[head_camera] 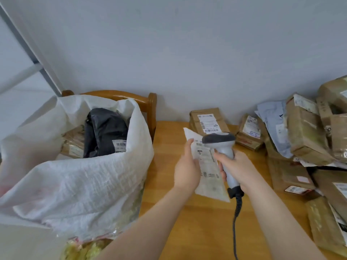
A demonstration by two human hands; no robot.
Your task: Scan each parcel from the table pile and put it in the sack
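A flat white mailer parcel [208, 177] is held above the wooden table [197, 226], tilted, its printed label turned up. Its left edge is pinched by the left hand [185, 166], the thumb laid on the front and the fingers hidden behind it. A grey barcode scanner [218, 138] is gripped by the right hand [237, 166], whose fingers are curled round the handle; the scanner head is held just over the label. A dark coiled cable [235, 222] is seen hanging from the handle. To the left, a white woven sack [84, 181] is propped open on a wooden chair [151, 107], with a black poly parcel [107, 132] and brown packets inside. A pile of brown parcels [308, 132] is heaped along the table's right side.
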